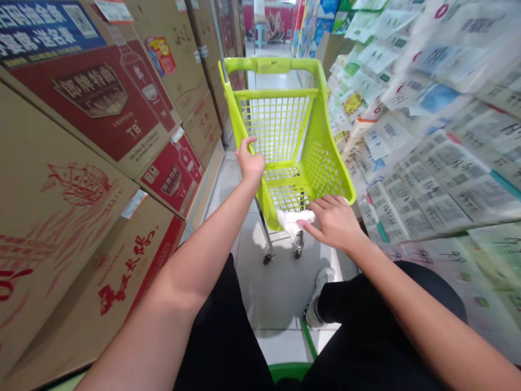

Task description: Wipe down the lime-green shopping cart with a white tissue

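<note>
Left hand (250,163) fingers clasp the green cart (325,157), right hand (336,220) fingers lie flat on a white cloth (293,220); a hard push might send its wheels (299,250) rolling off.

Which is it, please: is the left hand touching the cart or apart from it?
Touching: the head view shows the left hand closed on the cart rim.

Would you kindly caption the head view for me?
Left hand grips green plastic shopping cart; right hand presses white cloth on it.
</note>
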The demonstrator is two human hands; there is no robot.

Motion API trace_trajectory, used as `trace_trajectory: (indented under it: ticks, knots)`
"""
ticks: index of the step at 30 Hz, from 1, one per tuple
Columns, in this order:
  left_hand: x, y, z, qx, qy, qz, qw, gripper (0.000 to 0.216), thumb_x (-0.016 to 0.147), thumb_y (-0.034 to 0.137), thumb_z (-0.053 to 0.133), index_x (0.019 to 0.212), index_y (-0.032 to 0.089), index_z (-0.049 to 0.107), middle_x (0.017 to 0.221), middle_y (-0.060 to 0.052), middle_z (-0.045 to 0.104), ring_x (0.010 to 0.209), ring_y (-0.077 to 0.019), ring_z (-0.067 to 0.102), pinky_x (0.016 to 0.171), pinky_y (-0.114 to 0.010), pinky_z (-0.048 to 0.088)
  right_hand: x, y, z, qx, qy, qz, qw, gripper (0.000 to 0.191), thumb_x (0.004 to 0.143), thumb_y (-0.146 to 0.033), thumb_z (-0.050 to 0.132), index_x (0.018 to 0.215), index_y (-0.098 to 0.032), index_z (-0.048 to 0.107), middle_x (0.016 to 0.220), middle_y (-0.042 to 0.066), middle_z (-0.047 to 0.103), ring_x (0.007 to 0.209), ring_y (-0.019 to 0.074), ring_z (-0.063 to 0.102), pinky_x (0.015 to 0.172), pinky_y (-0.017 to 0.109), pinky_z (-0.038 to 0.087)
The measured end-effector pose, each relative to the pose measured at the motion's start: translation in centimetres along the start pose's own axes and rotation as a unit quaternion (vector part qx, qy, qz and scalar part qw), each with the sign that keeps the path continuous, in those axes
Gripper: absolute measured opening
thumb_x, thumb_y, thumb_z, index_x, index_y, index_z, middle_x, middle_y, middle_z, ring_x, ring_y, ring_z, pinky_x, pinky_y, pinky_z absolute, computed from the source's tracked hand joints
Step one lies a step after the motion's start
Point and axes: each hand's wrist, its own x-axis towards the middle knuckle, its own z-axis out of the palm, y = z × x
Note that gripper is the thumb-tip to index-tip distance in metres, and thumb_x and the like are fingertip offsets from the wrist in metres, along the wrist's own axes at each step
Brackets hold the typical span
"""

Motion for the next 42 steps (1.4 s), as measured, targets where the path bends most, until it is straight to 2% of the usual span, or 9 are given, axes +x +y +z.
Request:
trace_trajectory:
  ticks: [7,13,17,20,22,25,30,36,42]
  knots:
    - [-1.9,0.1,-0.6,0.140,0.056,0.021,0.988,0.054,0.078,0.003,0.051,0.124,0.027,0.060,0.136,-0.005,0.063,0.138,-0.0225,0.056,0.124,-0.043,0.042,5.1,-2.8,0.1,0.070,-0.026,-0.151,0.986,0.054,0.111,-0.060,0.041,0.095,-0.019,0.072,0.093,0.010,0.076,0.090,0.0252,0.068,0.079,0.036,0.037]
    - [-2.1,0.8,0.0,0.180,0.022,-0.019,0.983,0.051,0.081,0.004,0.057,0.125,0.031,0.058,0.142,-0.006,0.056,0.146,-0.0273,0.047,0.126,-0.051,0.035,4.4,0.0,-0.5,0.076,-0.110,-0.059,0.989,0.054,0.106,-0.068,0.046,0.098,-0.023,0.076,0.088,0.010,0.079,0.076,0.0247,0.070,0.064,0.033,0.032]
    - [-2.7,2.4,-0.9,0.245,-0.006,0.081,0.966,0.025,0.090,0.022,0.068,0.113,0.030,0.066,0.163,-0.006,0.040,0.159,-0.0368,0.025,0.131,-0.062,0.017,2.9,2.9,-1.2,0.069,-0.128,-0.037,0.989,0.047,0.107,-0.059,0.049,0.091,-0.022,0.073,0.085,0.010,0.077,0.075,0.0254,0.070,0.064,0.034,0.032]
    - [-2.6,3.4,-2.4,0.288,-0.139,0.213,0.923,0.020,0.093,0.040,0.072,0.110,0.029,0.070,0.165,-0.006,0.045,0.161,-0.0380,0.021,0.134,-0.063,0.005,1.2,5.3,-1.5,0.055,-0.101,-0.020,0.993,0.042,0.106,-0.056,0.051,0.090,-0.021,0.070,0.083,0.010,0.075,0.078,0.0264,0.068,0.069,0.036,0.036]
    - [-2.4,3.9,-3.1,0.321,-0.231,0.257,0.882,0.031,0.090,0.047,0.075,0.116,0.029,0.071,0.162,-0.007,0.050,0.160,-0.0407,0.024,0.132,-0.065,0.006,0.1,6.8,-1.5,0.056,-0.075,-0.014,0.996,0.040,0.105,-0.054,0.052,0.089,-0.021,0.068,0.085,0.011,0.074,0.083,0.0273,0.067,0.076,0.037,0.039]
    - [-2.4,4.5,-3.1,0.349,-0.286,0.293,0.843,0.048,0.084,0.051,0.081,0.128,0.033,0.071,0.156,-0.007,0.057,0.157,-0.0437,0.030,0.130,-0.068,0.010,-1.1,8.5,-1.2,0.058,-0.034,-0.002,0.998,0.041,0.108,-0.047,0.044,0.082,-0.022,0.063,0.082,0.010,0.070,0.083,0.0265,0.064,0.082,0.039,0.039]
    - [-3.7,5.3,-1.6,0.356,-0.262,0.320,0.838,0.032,0.095,0.038,0.072,0.126,0.037,0.075,0.140,-0.009,0.067,0.146,-0.0408,0.044,0.123,-0.066,0.023,-1.7,9.3,-0.7,0.055,0.029,0.054,0.997,0.041,0.110,-0.039,0.037,0.080,-0.023,0.060,0.084,0.009,0.070,0.084,0.0264,0.062,0.082,0.039,0.038]
    - [-5.6,5.4,0.4,0.340,-0.247,0.347,0.839,0.033,0.095,0.052,0.073,0.123,0.036,0.077,0.124,-0.009,0.073,0.132,-0.0380,0.053,0.118,-0.062,0.035,-0.4,8.5,-0.2,0.049,0.027,0.171,0.984,0.034,0.108,-0.039,0.041,0.092,-0.021,0.065,0.092,0.012,0.075,0.078,0.0262,0.063,0.066,0.035,0.029]
    - [-7.9,6.6,1.9,0.341,-0.275,0.354,0.826,0.035,0.101,0.051,0.062,0.128,0.032,0.075,0.124,-0.008,0.075,0.126,-0.0370,0.056,0.112,-0.060,0.041,2.6,7.3,0.1,0.030,0.046,0.177,0.983,0.039,0.110,-0.043,0.037,0.102,-0.021,0.068,0.102,0.012,0.077,0.080,0.0266,0.065,0.063,0.036,0.025]
